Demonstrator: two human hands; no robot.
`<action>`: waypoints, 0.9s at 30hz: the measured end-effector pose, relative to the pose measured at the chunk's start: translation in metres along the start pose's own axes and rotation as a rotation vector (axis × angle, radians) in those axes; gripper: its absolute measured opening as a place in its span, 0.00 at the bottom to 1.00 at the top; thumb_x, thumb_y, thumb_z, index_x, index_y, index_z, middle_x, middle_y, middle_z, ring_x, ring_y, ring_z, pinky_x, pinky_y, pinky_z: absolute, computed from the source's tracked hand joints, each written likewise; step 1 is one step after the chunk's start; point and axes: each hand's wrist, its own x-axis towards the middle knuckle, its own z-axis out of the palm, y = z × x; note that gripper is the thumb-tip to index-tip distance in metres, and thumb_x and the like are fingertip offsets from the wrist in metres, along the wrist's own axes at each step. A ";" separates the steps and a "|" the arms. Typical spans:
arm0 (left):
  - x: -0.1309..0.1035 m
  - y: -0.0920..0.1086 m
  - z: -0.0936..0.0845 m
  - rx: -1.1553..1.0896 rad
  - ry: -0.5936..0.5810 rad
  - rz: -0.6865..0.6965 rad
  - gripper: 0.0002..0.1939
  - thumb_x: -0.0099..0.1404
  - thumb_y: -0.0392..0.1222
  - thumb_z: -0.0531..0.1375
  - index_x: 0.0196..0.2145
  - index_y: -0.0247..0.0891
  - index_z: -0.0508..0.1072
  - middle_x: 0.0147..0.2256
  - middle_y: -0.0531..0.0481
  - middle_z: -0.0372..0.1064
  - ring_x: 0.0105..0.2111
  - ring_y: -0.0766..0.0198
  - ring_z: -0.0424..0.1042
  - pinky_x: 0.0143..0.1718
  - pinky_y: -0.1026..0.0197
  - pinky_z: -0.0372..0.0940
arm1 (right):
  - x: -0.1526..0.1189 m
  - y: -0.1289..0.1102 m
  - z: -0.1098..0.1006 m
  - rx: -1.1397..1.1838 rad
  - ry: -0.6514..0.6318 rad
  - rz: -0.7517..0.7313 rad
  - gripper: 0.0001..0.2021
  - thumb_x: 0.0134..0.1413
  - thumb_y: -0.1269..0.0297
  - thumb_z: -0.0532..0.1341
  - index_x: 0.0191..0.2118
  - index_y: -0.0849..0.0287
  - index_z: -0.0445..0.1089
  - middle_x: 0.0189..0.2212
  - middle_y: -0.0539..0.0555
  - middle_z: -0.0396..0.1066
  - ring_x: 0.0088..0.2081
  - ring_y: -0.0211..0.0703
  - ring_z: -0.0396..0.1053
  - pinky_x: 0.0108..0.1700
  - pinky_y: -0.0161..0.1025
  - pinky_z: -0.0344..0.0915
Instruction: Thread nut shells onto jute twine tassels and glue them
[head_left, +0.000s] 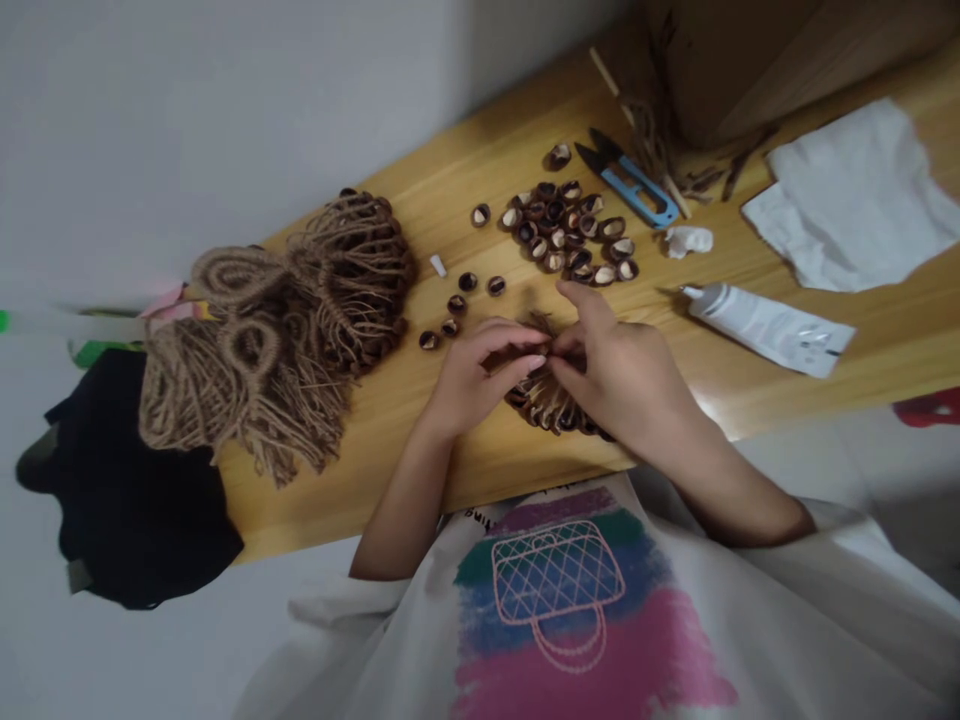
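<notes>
- Where the worktop [480, 470] edge runs nearest the person, two hands meet over one shell-and-twine piece [551, 405]: the left hand [469, 375] has its grip closed, fingertips pinched on the piece's upper part, and the right hand [611, 370] curls its fingers shut on the same piece from the other side.
- Just beyond the left hand lie five loose shells [457, 305] scattered singly, plus one small white bit [438, 265].
- To the right lies one white glue tube [769, 328], flat, nozzle toward the hands.
- Left of the hands sits one heap of jute twine work [277, 330], with two coiled spirals showing.
- Farther on, one cluster of shells [571, 232], roughly twenty, too crowded to count exactly; two more lie apart from it.
- Beyond that: one blue-handled snips [630, 180], one crumpled white scrap [688, 240], one white cloth [855, 200].
</notes>
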 end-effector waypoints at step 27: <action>0.001 0.003 0.001 0.030 -0.010 -0.017 0.08 0.64 0.39 0.64 0.42 0.40 0.78 0.36 0.49 0.75 0.38 0.66 0.73 0.41 0.63 0.68 | -0.002 0.014 0.009 0.113 0.063 -0.087 0.33 0.51 0.72 0.58 0.64 0.64 0.51 0.37 0.55 0.71 0.44 0.49 0.69 0.51 0.48 0.61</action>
